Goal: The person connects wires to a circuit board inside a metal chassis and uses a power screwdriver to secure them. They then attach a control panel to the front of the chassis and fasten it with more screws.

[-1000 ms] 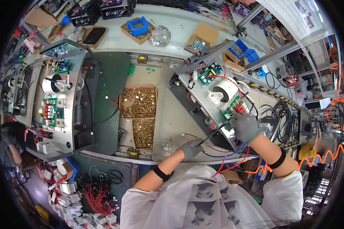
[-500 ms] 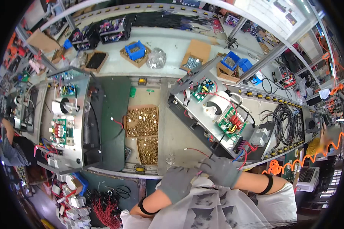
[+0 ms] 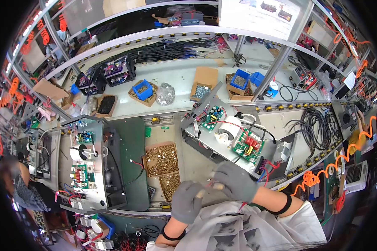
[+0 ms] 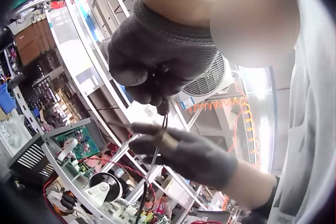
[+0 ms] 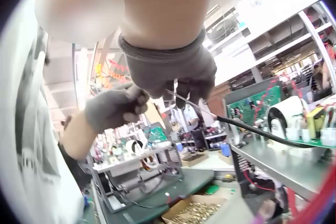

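Observation:
Both gloved hands are close together before the chest, at the near side of the opened metal chassis (image 3: 213,146). In the left wrist view the left hand (image 4: 160,56) has curled fingers, with thin wire ends (image 4: 166,121) at its fingertips. The right hand (image 4: 194,161) pinches the same cable lower down, where its black part (image 4: 142,200) hangs. From the right hand (image 5: 170,71) in the right wrist view, a bare thin length leads to black cable (image 5: 262,133) above the chassis. The left hand (image 5: 113,111) is beside it. In the head view, gloves (image 3: 187,202) hide the grip.
Boxes of brass screws (image 3: 161,159) lie left of the chassis. A second chassis (image 3: 96,180) stands farther left, beside a green mat (image 3: 132,138). Coiled black cables (image 3: 314,129) lie at right, blue bins (image 3: 143,90) on the back shelf, and an orange air hose (image 3: 322,171) hangs right.
The right hand has left the circuit board and come back toward the body, beside the left hand. Both stay close together since half a second ago. The head view has tilted upward.

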Demonstrator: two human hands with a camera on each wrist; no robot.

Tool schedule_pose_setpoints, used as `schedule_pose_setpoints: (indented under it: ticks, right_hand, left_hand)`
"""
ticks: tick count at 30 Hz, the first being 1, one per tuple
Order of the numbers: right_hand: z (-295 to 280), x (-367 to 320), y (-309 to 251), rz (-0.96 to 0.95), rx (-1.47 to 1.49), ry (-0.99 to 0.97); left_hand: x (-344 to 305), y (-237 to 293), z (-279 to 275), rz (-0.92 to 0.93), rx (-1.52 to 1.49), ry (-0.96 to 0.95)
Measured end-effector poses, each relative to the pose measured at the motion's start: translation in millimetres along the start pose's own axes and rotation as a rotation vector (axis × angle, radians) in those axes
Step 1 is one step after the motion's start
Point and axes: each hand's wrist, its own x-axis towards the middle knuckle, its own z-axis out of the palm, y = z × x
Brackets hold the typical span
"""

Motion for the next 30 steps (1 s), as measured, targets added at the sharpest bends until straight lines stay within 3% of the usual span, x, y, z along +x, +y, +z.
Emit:
schedule_pose_setpoints:
  ticks: [1, 2, 3, 8, 12, 15, 16, 18, 23, 27, 30]
  right_hand:
    - [3, -1, -6, 0.114, 0.254, -0.089]
    - [5, -3, -10, 0.226, 0.510, -0.178]
    - [3, -1, -10, 0.231, 0.518, -0.175]
    - [-7, 19, 2, 0.188, 0.357, -0.140]
    - [-10, 24, 2, 0.153, 0.247, -0.127]
    - [-11, 28, 6, 0.055, 0.195, -0.144]
    - [-11, 29, 10, 0.053, 0.195, -0.147]
    - [-12, 34, 18, -0.232, 0.010, -0.196]
    - [-12, 44, 27, -0.374, -0.074, -0.208]
    - [-10, 56, 35, -0.486, -0.088, -0.234]
    - [-8, 63, 39, -0.447, -0.015, -0.273]
  left_hand:
    - [0, 3, 3, 0.001, 0.003, -0.007]
    - [2, 7, 8, -0.194, -0.074, 0.070]
    - [3, 10, 12, -0.391, -0.148, 0.148]
    - [8, -9, 31, -0.371, -0.628, 0.248]
    - [11, -11, 37, -0.374, -0.644, 0.326]
    - [12, -21, 43, -0.402, -0.492, 0.363]
    - [13, -23, 45, -0.405, -0.531, 0.339]
    - [14, -24, 47, -0.409, -0.573, 0.319]
    - [18, -28, 55, -0.447, -0.852, 0.262]
    - [24, -35, 57, -0.446, -0.910, 0.205]
    - [24, -42, 63, -0.435, -0.913, 0.130]
